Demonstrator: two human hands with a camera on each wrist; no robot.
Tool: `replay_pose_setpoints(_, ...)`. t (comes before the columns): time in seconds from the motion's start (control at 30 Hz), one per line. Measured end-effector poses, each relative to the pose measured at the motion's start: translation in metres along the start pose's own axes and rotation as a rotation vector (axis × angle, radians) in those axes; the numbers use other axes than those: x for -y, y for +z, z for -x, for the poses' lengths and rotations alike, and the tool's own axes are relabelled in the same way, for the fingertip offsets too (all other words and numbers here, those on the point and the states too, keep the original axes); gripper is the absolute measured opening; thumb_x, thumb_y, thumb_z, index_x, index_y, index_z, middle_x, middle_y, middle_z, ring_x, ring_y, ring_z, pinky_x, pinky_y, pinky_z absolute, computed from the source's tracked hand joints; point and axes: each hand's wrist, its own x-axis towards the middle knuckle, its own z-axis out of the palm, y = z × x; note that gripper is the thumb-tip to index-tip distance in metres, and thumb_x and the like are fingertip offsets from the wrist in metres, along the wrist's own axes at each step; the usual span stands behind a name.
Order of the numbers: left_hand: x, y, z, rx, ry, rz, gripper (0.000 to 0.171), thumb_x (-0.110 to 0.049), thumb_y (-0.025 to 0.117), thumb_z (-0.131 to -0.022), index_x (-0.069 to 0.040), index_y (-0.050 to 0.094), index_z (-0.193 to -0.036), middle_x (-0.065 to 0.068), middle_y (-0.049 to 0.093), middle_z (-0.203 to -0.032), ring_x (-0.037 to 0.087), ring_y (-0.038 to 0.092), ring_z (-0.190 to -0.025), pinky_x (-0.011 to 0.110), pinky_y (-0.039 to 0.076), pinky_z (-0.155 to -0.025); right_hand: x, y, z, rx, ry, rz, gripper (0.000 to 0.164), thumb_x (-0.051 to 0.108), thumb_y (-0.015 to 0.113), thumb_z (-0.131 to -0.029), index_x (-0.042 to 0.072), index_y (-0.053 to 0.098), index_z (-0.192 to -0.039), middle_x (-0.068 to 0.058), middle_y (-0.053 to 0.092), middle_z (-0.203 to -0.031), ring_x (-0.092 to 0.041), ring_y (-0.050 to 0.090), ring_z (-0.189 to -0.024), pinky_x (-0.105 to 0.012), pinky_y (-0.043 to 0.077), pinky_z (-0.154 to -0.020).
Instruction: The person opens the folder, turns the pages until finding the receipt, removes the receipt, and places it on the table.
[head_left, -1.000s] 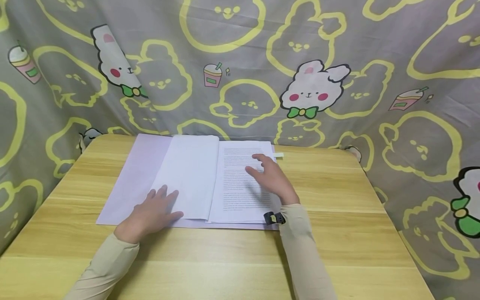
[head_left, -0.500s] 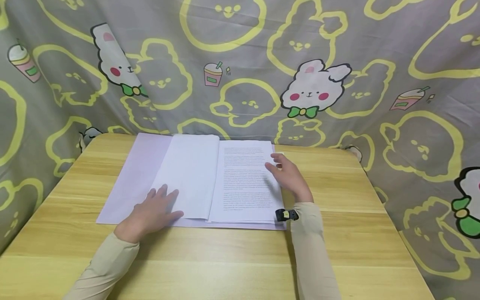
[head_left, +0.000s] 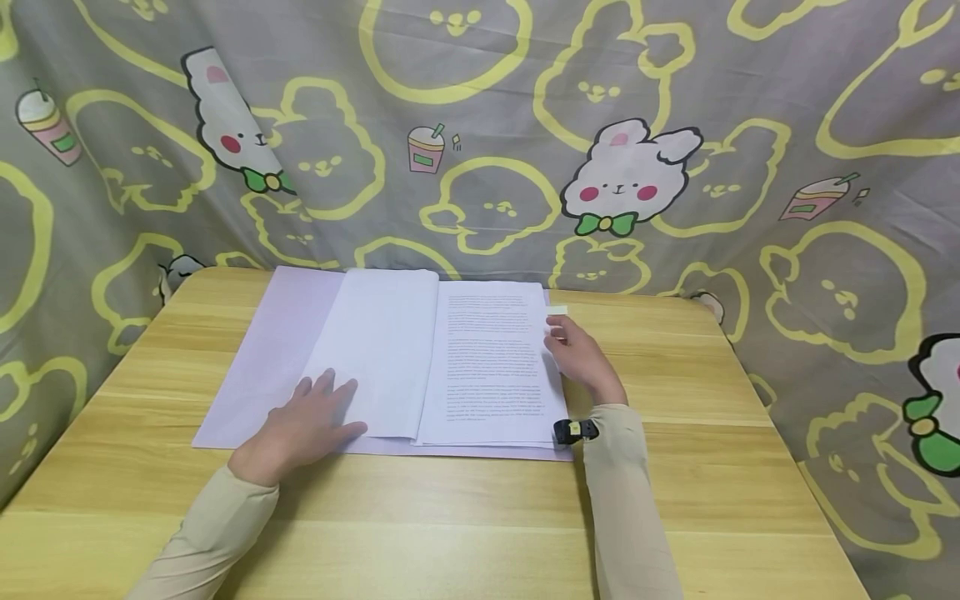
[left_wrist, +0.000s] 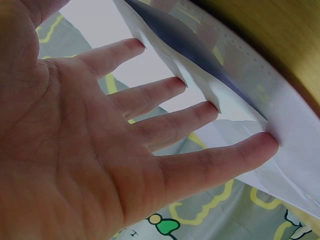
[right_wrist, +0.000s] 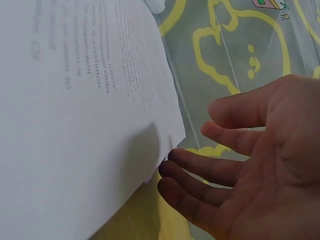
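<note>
An open folder with a pale purple cover (head_left: pixel 243 383) lies on the wooden table, holding a stack of white sheets. Its left-hand page (head_left: pixel 378 350) is blank; the right-hand page (head_left: pixel 491 367) carries printed text. My left hand (head_left: pixel 303 421) rests on the lower left of the blank page, fingers spread and fingertips on the paper in the left wrist view. At the right edge of the printed page is my right hand (head_left: pixel 581 354), its fingers loosely bent. In the right wrist view, the lower fingertips (right_wrist: pixel 167 170) meet the page's edge, while the thumb (right_wrist: pixel 235 109) stays off the paper.
A small pale tab (head_left: pixel 557 310) sticks out from the stack's right side, just above my right fingertips. The wooden table (head_left: pixel 480 525) extends around the folder. Behind it hangs a grey cartoon-print curtain (head_left: pixel 495 117). A dark band (head_left: pixel 576 430) sits at my right wrist.
My right hand has moved right, from over the printed text to the page's edge, then sunk slightly with thumb and fingers drawn closer. The left hand and the pages have stayed put.
</note>
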Motion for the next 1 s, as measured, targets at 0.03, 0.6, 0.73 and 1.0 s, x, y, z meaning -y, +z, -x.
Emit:
replay_pose_setpoints(0.03,0.000,0.000,0.000,0.000,0.000,0.001,0.071,-0.045,0.060,-0.099,-0.004,0.042,-0.154,0.035,0.026,-0.160,0.066,0.023,-0.141,0.085,0.038,-0.086,-0.001,0.000,0.000,0.002,0.003,-0.001,0.051,0.022,0.046,-0.107,0.009,0.038,-0.156,-0.025,0.041,-0.157,-0.041,0.042,-0.144,-0.055,0.040,-0.114)
replay_pose_setpoints(0.6,0.000,0.001,-0.001,-0.008,0.007,-0.007,0.071,-0.045,0.060,-0.099,-0.003,0.042,-0.154,0.035,0.027,-0.159,0.065,0.025,-0.141,0.084,0.039,-0.085,0.006,-0.009,0.006,-0.028,-0.029,0.019,0.057,0.028,0.052,-0.106,0.012,0.034,-0.158,-0.018,0.042,-0.159,-0.040,0.042,-0.144,-0.057,0.042,-0.112)
replay_pose_setpoints(0.73,0.001,0.001,-0.001,-0.010,0.008,-0.007,0.071,-0.045,0.060,-0.099,-0.003,0.042,-0.154,0.035,0.027,-0.159,0.065,0.025,-0.140,0.084,0.040,-0.085,0.012,-0.012,0.010,-0.032,-0.033,-0.009,0.058,0.027,0.052,-0.107,0.013,0.033,-0.159,-0.017,0.042,-0.159,-0.041,0.042,-0.144,-0.056,0.042,-0.112)
replay_pose_setpoints(1.0,0.001,0.001,-0.001,0.000,0.001,-0.003,0.072,-0.045,0.060,-0.099,-0.002,0.041,-0.154,0.035,0.026,-0.160,0.066,0.024,-0.141,0.085,0.038,-0.086,0.009,-0.009,0.009,-0.017,-0.065,-0.049,0.052,0.020,0.050,-0.107,0.012,0.038,-0.157,-0.017,0.049,-0.150,-0.036,0.054,-0.129,-0.048,0.052,-0.095)
